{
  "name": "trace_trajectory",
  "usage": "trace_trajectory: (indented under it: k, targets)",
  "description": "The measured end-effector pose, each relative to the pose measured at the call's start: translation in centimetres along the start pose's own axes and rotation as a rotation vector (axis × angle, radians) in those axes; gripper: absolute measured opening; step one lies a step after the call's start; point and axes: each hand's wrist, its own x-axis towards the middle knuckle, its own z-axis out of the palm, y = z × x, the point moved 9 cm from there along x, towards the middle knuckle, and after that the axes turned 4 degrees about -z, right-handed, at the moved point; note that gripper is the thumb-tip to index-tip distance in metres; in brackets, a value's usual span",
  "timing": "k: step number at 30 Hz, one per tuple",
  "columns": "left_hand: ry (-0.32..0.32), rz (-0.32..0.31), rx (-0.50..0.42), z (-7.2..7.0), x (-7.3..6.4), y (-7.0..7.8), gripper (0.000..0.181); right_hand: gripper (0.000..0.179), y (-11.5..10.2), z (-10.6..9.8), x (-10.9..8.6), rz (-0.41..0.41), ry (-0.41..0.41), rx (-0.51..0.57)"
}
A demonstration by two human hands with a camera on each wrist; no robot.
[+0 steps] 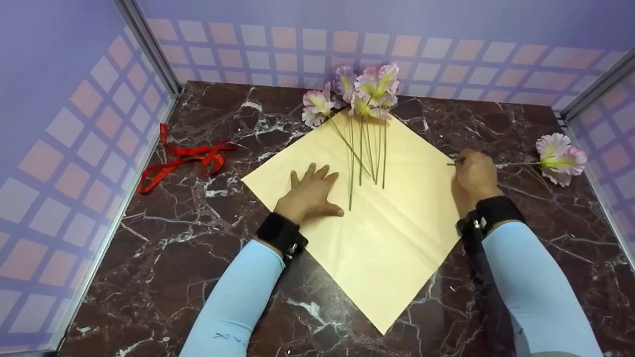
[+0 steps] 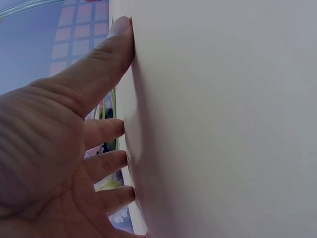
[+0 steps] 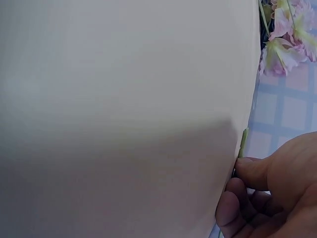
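Note:
A cream sheet of wrapping paper (image 1: 392,238) lies on the table with one corner pointing toward me. On its far part rest several artificial flowers (image 1: 377,89), pink and lilac heads past the top corner, thin stems running toward me. My left hand (image 1: 310,196) rests on the paper left of the stems, fingers spread; its fingertips touch the sheet in the left wrist view. At the paper's right corner, my right hand (image 1: 476,171) pinches the stem of a single pink flower (image 1: 560,158), whose head points right. The green stem end (image 3: 243,141) pokes out past the thumb.
A crumpled red ribbon (image 1: 193,156) lies left of the paper on the dark marble-patterned table (image 1: 173,277). Purple panels with pink and white squares (image 1: 297,44) enclose the back and both sides.

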Motion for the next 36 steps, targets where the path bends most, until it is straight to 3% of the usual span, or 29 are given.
trace_trajectory:
  k: [4,9,11,16,22,26,29,32,36]
  targets:
    - [-0.002,0.0,0.01,0.1,0.1,0.1,0.102,0.027,0.2,0.6,-0.2,0.03,-0.073,0.022]
    - [0.005,-0.011,0.023,0.2,0.2,0.0,0.103,0.036,0.9,0.4,-0.8,0.107,-0.028,0.065]
    - [0.005,-0.009,0.022,0.2,0.2,0.1,0.103,0.038,1.5,0.2,-1.1,0.153,-0.012,0.059]
    - [0.008,-0.003,0.015,0.1,0.2,0.2,0.102,0.05,3.4,-0.2,-1.7,0.303,-0.071,0.058]
    - [0.008,0.0,0.007,0.1,0.0,0.1,0.102,0.038,4.1,-1.1,-1.9,0.319,-0.092,0.099]
    - [0.011,-0.004,0.008,0.0,0.0,0.0,0.102,0.036,4.2,-1.1,-1.8,0.355,-0.108,0.197]
    - [0.01,-0.007,0.012,0.0,0.0,0.0,0.102,0.03,4.1,-1.1,-1.8,0.422,-0.065,0.299]
    - [0.006,-0.007,0.012,0.0,0.1,0.1,0.102,0.024,3.0,-1.5,-1.6,0.452,0.051,0.415]
    - [0.003,-0.013,0.019,0.0,0.1,0.1,0.102,0.031,-0.8,-1.7,-1.0,0.369,0.197,0.502]
